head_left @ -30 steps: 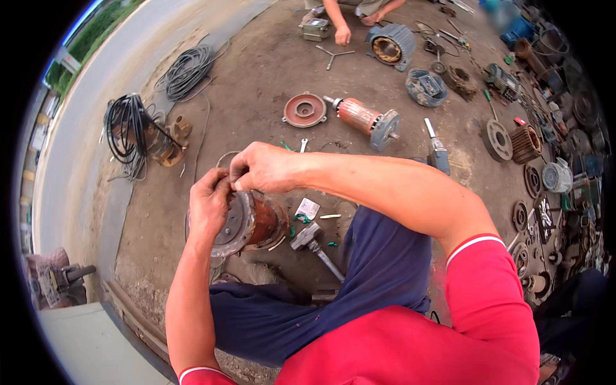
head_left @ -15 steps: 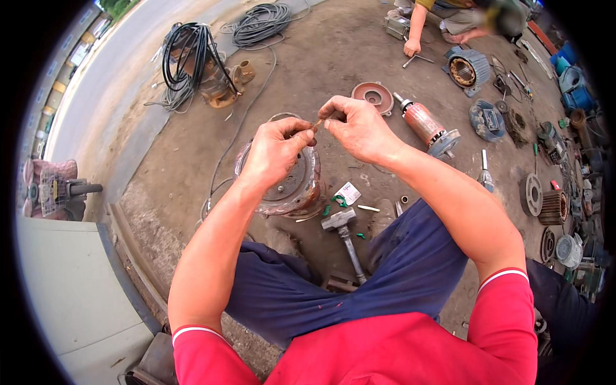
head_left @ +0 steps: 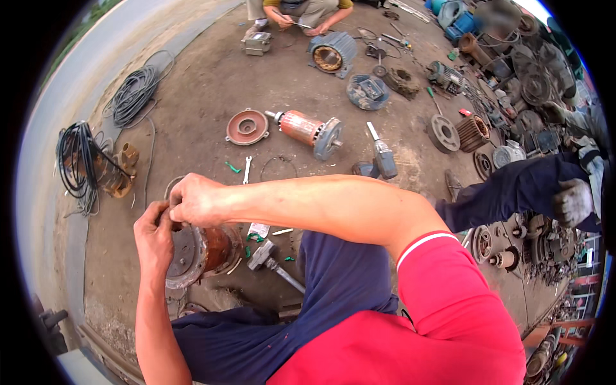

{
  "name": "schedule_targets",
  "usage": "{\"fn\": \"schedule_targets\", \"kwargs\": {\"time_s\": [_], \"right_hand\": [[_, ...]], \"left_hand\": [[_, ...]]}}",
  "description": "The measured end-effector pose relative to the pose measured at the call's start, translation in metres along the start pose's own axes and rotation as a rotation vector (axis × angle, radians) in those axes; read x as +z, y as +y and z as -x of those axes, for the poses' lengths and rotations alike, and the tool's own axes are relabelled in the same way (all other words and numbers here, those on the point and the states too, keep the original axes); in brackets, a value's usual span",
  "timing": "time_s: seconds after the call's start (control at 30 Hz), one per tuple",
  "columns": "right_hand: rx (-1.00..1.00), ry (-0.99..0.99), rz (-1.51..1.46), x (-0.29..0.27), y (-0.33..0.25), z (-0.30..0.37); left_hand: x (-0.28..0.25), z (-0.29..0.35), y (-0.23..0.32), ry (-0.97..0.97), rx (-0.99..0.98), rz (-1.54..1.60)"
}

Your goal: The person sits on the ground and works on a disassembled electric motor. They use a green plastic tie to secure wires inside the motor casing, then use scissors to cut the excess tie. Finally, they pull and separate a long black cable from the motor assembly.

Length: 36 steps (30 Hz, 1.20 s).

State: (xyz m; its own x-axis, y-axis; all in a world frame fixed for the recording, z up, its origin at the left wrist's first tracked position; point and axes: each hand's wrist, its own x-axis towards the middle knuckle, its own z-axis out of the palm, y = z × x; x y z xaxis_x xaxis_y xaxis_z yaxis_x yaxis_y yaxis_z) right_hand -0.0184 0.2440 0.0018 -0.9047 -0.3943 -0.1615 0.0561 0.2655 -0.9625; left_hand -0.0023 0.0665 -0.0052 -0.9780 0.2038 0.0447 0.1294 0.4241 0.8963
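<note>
Right now both hands are meeting at the top rim of a rusty round motor housing with a grey end plate (head_left: 196,253), which is sitting on the dirt ground (head_left: 192,90) at the near left, just in front of the person's knees. The left hand (head_left: 154,240) is curling around the housing's left edge, fingers closed against the rim. The right hand (head_left: 196,200) is reaching across from the right, fingertips pinched together on the rim's top; what they are pinching is too small to tell. Just right of the housing a grey metal hammer (head_left: 273,260) is lying on the ground. Farther off, a small silver wrench (head_left: 247,169), a reddish round end cover (head_left: 247,127) and an orange rotor with a grey end bell (head_left: 308,130) are lying. At the far left, black cable coils (head_left: 77,157) are resting.
</note>
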Motion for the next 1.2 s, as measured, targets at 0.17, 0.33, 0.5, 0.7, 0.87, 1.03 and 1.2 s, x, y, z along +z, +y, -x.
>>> {"fn": "schedule_targets", "kwargs": {"time_s": [0.17,0.33,0.5,0.7,0.87,1.03,1.2], "right_hand": [[-0.024,-0.041,-0.07,-0.001,0.003,0.002],[-0.105,-0.07,-0.002,-0.012,0.007,0.008],[-0.138,-0.097,0.029,-0.014,0.003,0.013],[-0.181,-0.16,0.092,-0.009,0.002,0.015],[-0.185,-0.152,0.113,-0.011,0.003,0.017],[-0.229,0.152,0.266,-0.015,0.002,0.004],[-0.228,0.216,0.544,-0.028,0.013,0.003]], "left_hand": [[0.0,-0.001,-0.011,0.013,0.045,0.012],[0.006,-0.001,-0.005,0.009,-0.001,0.016],[0.001,-0.003,-0.013,-0.002,-0.006,-0.065],[-0.004,0.0,-0.022,0.017,-0.01,-0.039],[-0.002,0.001,-0.013,0.015,-0.055,-0.007],[-0.016,-0.006,-0.024,0.047,-0.037,0.15],[-0.002,0.002,-0.005,-0.076,-0.075,0.175]]}}
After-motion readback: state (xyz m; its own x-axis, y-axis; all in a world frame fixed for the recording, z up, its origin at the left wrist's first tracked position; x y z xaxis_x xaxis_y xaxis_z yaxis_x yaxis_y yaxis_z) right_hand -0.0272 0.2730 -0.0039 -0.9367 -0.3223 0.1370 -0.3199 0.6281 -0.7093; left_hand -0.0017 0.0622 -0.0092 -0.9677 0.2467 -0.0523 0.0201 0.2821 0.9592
